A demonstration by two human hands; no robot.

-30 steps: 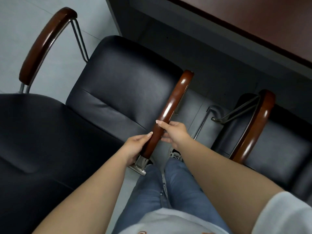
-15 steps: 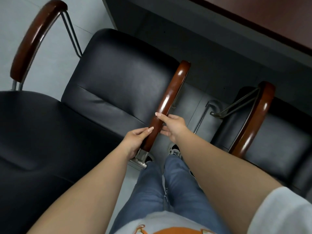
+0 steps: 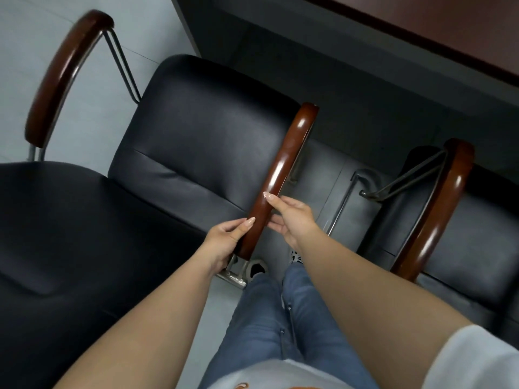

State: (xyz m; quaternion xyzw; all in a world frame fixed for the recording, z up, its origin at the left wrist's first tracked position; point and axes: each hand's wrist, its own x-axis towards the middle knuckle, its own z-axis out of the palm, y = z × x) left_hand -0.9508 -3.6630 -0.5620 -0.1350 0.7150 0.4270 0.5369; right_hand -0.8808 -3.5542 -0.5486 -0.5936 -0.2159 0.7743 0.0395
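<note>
The armrest [image 3: 280, 175] of the black chair [image 3: 196, 153] is held at its near end by both hands. The step in hand is therefore judged to be a taking hold of the chair, so that it may be shifted or straightened before the desk [image 3: 421, 37]. The armrest runs along the right side of the seat, from near the person's knees away toward the desk, and is carried on a metal bracket [image 3: 234, 272] at its near end.

The left hand [image 3: 224, 242] is laid against the left flank of the rail, just beyond the bracket. Its thumb is stretched along the top edge. Its fingers are passed underneath and hidden, so how tightly they are curled cannot be told. The right hand [image 3: 295, 217] is set a little farther along, on the right flank. What appears to be the thumb is pressed on the glossy top, and the other fingers are seen below the rail, only lightly bent. The rail is thus pinched narrowly by each hand, and nothing else is held.

A second chair [image 3: 483, 248] stands just to the right, with floor between. For the next move a firmer wrap of both hands is thought to be needed. An even push or pull along the rail is also called for, so that the chair is not swung against its neighbour.
</note>
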